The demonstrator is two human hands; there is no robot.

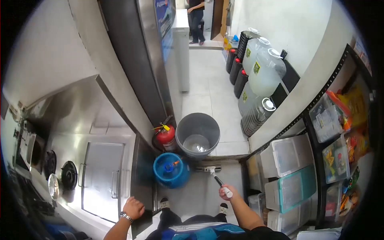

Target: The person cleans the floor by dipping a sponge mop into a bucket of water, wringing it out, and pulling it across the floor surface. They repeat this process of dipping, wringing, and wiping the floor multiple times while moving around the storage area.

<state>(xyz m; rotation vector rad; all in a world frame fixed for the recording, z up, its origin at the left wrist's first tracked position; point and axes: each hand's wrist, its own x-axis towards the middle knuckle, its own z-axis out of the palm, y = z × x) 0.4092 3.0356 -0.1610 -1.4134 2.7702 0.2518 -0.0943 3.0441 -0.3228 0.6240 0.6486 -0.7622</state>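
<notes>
In my right hand (227,191) is the white-ended handle of a squeegee (216,179); the fingers wrap around the grip. Its flat crosswise head rests low at the floor, close to the raised step. My left hand (133,207), wearing a metal wristwatch, is over the front edge of the steel counter (138,176) with its fingers curled and nothing visible in them. Just beyond the squeegee head stands a grey bucket (198,132), with a pale patch at its bottom. A blue gas cylinder (171,176) with an orange-and-blue valve is left of the head.
A red fire extinguisher (165,138) stands by the bucket. To the right, a shelf rack (316,148) carries plastic bins (294,192). Large water jugs (264,72) and dark containers line the far right wall. A stove burner (69,175) is at left. Another person (196,20) stands in the far doorway.
</notes>
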